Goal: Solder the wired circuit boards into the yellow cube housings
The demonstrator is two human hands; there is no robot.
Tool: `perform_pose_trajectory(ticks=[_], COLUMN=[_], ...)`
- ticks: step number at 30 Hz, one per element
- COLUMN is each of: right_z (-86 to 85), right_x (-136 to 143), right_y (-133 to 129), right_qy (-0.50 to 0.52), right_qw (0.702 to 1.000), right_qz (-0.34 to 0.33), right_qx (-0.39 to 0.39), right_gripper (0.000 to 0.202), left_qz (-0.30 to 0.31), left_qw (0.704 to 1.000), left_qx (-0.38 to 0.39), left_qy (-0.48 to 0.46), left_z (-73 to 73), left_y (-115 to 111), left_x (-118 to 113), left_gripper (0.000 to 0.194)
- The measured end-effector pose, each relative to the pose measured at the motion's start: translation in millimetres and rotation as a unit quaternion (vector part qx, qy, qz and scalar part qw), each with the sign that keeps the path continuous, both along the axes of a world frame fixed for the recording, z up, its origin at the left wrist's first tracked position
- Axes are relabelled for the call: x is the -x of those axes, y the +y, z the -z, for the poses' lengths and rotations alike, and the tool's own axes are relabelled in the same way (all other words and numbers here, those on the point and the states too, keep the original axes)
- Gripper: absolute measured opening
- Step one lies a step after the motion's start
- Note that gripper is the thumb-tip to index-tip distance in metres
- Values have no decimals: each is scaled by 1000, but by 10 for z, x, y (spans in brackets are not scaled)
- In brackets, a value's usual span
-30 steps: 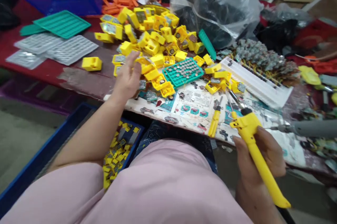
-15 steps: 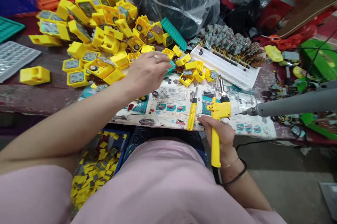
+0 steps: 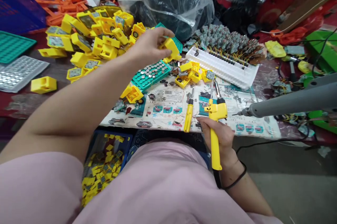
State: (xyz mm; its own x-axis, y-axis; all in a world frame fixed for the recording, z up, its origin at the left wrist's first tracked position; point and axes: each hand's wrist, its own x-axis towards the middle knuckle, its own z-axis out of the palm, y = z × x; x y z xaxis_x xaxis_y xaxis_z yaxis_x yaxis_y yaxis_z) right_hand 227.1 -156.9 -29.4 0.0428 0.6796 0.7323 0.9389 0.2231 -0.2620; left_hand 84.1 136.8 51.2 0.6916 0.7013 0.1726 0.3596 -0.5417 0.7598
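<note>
My left hand (image 3: pixel 151 47) reaches across the table, thumb and fingers closed around a yellow plastic housing (image 3: pixel 172 49). Just below that hand lies a green tray (image 3: pixel 139 83) with many small round metal pieces on it. My right hand (image 3: pixel 221 133), near the table's front edge, grips the yellow handle of a soldering gun (image 3: pixel 216 112), its metal tip pointing away from me. Left of the gun lies a yellow-handled screwdriver (image 3: pixel 188 116). A small cluster of yellow housings (image 3: pixel 194 75) sits beyond the gun's tip.
A heap of yellow housings (image 3: pixel 106 47) covers the back left. A white rack (image 3: pixel 221 71) with wired boards stands back right. From the right juts a grey tool with a thin tip (image 3: pixel 284 99). Below the table is a blue bin (image 3: pixel 127 140) of yellow parts.
My left hand has moved up and slightly left, and a yellow housing now shows in its fingers. The green tray of metal pieces is uncovered. My right hand keeps hold of the soldering gun.
</note>
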Motion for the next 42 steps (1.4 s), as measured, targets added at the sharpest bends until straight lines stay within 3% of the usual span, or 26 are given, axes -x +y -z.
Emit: perform_pose_trajectory(ticks=[2,4,8,10,15,20,26,32,36,39,42], right_z=[-7,-13,-7,4,20,26,86,-54,-128,-98,-41], right_x=[21,49,98,117,169,220,113,-80,-103,-120,-169], right_y=[27,50,61,50,12,0,-22,104,264,316,293], right_qy=[5,6,11,15,29,20,12,-157,-228,-221,-117], right_qw=[1000,999,999,999,998,998,995,960,935,936,962], right_qz=[-19,-32,-37,-41,-38,-27,-46,-121,-166,-179,-144], right_qx=[-1,-6,-4,10,30,50,88,197,216,208,198], right_gripper=[16,20,32,36,35,36,41,41,38,32,27], left_qz=[37,64,60,46,28,20,16,97,79,42,16], left_qw=[985,963,928,921,933,954,986,993,992,989,989], left_qx=[150,239,344,358,313,251,137,54,-28,-77,-98], left_qy=[-82,-107,-131,-147,-172,-164,-97,27,98,118,106], left_z=[-46,-26,144,261,504,601,704,668,614,659,755], left_y=[-95,-246,-636,-816,-1139,-1305,-1316,-1250,-1272,-1322,-1344], left_x=[194,354,556,614,688,715,826,972,905,791,727], left_gripper=[48,46,48,49,50,52,53,64,73,83,76])
